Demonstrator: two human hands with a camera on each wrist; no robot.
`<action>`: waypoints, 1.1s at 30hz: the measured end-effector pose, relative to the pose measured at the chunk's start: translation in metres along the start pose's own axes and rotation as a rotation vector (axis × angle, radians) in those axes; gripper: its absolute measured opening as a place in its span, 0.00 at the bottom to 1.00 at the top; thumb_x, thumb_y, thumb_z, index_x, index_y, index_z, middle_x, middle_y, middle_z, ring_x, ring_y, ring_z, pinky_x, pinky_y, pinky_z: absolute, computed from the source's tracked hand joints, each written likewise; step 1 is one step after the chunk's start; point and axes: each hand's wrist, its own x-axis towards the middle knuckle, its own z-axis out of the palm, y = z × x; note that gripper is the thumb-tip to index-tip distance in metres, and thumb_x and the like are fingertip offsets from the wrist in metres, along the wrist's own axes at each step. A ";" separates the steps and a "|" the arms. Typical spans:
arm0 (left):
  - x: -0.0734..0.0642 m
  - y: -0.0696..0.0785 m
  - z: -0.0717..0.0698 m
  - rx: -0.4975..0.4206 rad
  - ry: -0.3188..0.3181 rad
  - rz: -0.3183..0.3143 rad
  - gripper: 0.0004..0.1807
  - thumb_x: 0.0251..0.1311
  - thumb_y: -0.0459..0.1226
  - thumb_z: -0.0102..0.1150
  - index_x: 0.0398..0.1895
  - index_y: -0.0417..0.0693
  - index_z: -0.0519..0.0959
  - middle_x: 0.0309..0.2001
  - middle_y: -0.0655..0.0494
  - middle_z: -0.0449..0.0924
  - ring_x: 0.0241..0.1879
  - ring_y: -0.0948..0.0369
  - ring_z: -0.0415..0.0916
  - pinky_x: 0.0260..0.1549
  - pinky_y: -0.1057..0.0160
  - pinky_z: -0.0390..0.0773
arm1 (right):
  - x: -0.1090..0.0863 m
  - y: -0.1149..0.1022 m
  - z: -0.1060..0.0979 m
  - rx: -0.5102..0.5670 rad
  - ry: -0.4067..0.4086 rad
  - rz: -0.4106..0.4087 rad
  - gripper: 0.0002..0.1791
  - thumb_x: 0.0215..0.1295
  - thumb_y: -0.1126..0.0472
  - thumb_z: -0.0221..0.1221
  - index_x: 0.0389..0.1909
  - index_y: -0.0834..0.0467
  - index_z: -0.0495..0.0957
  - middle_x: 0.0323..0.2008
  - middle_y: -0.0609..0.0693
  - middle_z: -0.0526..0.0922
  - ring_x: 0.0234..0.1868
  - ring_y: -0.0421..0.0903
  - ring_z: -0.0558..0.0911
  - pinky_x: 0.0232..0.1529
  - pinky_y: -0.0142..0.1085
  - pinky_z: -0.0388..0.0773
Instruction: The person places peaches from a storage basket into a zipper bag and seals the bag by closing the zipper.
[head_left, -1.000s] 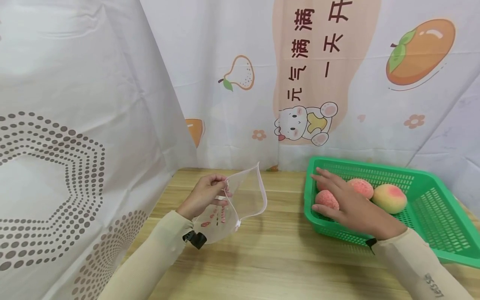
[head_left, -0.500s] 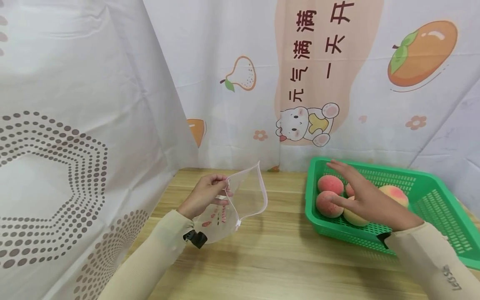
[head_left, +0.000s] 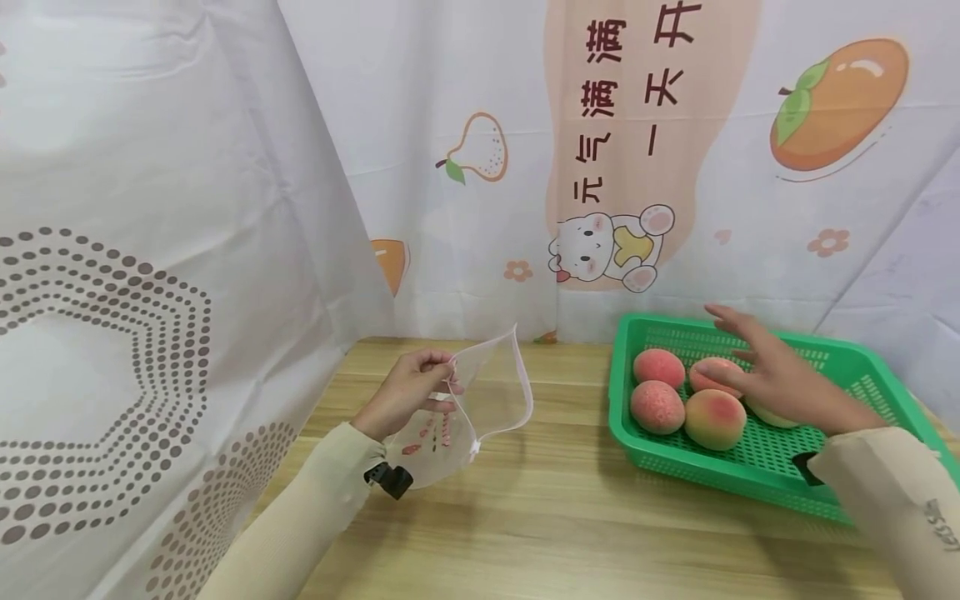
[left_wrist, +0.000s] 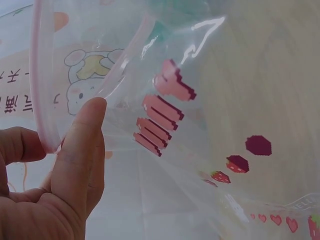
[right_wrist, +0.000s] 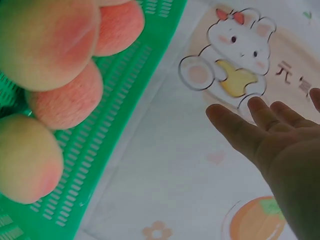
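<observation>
A clear bag (head_left: 491, 392) is held with its pink-edged mouth gaping toward the right, above the left part of the tabletop (head_left: 525, 525); whether its lower end touches the wood I cannot tell. The left hand (head_left: 412, 387) pinches the rim between thumb and fingers, and nothing shows inside the bag (the pink lettering, strawberries and hearts are only print on the plastic). Well apart from it, on the right, five peaches (head_left: 657, 407) sit together in a green basket (head_left: 621, 383), grouped in its left and middle part. The right hand (head_left: 787, 379) is over the basket, its fingers spread and nearly straight, holding nothing and clear of the fruit; from the head view it partly hides the rearmost pink peach and the pale one beside it. The step in hand looks to be keeping the bag's mouth spread while the right hand is poised by the fruit. A grasp from here would, I judge, call for the right hand to come lower and curl around one peach, with the left keeping its pinch so the limp mouth does not fold. Behind the tabletop hangs a white cloth (head_left: 465, 250) printed with fruit and a cartoon animal.
</observation>
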 end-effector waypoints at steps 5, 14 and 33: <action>0.000 -0.001 -0.001 0.000 0.004 -0.002 0.15 0.72 0.30 0.47 0.55 0.27 0.70 0.39 0.46 0.77 0.36 0.59 0.82 0.34 0.59 0.87 | -0.001 0.011 -0.007 -0.016 -0.005 0.091 0.50 0.69 0.57 0.64 0.80 0.57 0.40 0.73 0.72 0.51 0.67 0.77 0.58 0.52 0.77 0.62; 0.000 -0.001 -0.002 -0.002 0.001 0.001 0.14 0.71 0.30 0.48 0.54 0.26 0.71 0.38 0.47 0.77 0.36 0.59 0.82 0.34 0.59 0.87 | -0.003 0.034 -0.020 0.047 -0.014 0.153 0.56 0.67 0.60 0.66 0.80 0.53 0.34 0.78 0.63 0.41 0.73 0.69 0.53 0.59 0.49 0.74; -0.002 -0.002 -0.001 -0.002 -0.006 -0.003 0.15 0.71 0.30 0.48 0.54 0.26 0.71 0.40 0.43 0.77 0.37 0.59 0.83 0.34 0.60 0.87 | -0.014 0.080 -0.034 0.000 -0.002 0.180 0.56 0.66 0.61 0.66 0.80 0.56 0.33 0.77 0.67 0.42 0.71 0.71 0.56 0.55 0.56 0.70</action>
